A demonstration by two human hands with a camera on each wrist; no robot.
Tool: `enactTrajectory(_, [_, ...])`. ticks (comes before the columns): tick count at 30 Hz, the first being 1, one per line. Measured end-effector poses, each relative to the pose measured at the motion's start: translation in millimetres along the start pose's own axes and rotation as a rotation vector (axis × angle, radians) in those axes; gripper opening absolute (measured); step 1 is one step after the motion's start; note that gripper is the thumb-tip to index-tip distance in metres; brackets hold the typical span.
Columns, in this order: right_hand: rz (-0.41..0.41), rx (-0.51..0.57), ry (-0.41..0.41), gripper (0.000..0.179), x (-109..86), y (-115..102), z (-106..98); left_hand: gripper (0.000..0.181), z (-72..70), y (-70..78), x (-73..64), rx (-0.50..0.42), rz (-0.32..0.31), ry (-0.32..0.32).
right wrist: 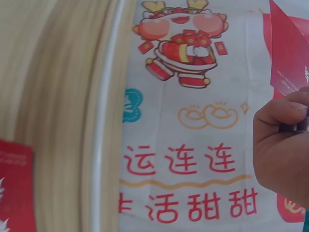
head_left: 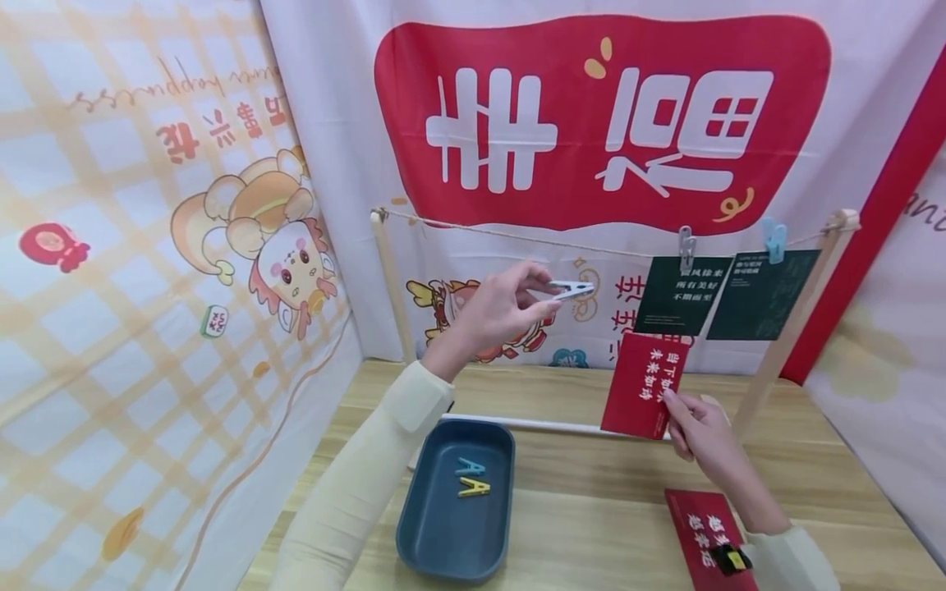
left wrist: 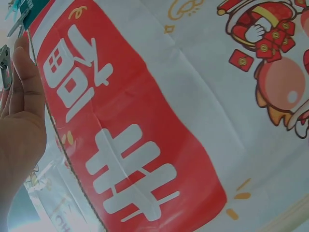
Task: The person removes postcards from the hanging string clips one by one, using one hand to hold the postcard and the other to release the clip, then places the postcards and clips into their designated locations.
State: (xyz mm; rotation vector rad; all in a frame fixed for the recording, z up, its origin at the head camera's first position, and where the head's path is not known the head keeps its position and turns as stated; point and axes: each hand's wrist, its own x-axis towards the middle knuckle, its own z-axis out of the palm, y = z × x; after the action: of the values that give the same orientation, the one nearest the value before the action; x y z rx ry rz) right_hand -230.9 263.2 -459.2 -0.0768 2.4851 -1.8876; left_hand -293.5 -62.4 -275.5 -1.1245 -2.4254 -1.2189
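Observation:
My left hand (head_left: 510,305) pinches a grey-white clothespin (head_left: 571,290) by one end, held below the string. In the left wrist view, part of that clothespin (left wrist: 5,67) shows beside the fingers. A red card (head_left: 641,386) with white lettering is gripped at its lower right edge by my right hand (head_left: 702,431). Two dark green cards hang from the twine (head_left: 502,236): one green card (head_left: 683,291) under a grey clothespin (head_left: 686,249), the other green card (head_left: 764,295) under a light blue clothespin (head_left: 773,240). The raised red card stands just below the left green one.
A dark blue tray (head_left: 454,538) holds a blue clothespin (head_left: 470,467) and a yellow clothespin (head_left: 474,487). Another red card (head_left: 702,533) lies on the wooden table (head_left: 584,533) below my right forearm. Wooden posts, including the right post (head_left: 798,320), carry the twine before a printed cloth.

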Motion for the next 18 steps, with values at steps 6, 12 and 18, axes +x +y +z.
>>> enactTrajectory(6, [0.05,0.035,-0.021,0.049,-9.7,18,-9,0.03,2.6,-14.3,-16.0,0.064,0.006,0.023])
enactTrajectory(12, [0.119,0.035,-0.035,0.048,-18.6,38,-23,0.029,3.6,-29.0,-32.7,0.077,-0.032,0.035])
enactTrajectory(18, [0.232,-0.057,-0.074,0.047,-30.8,57,-43,0.03,5.7,-49.7,-58.1,0.064,-0.108,0.019])
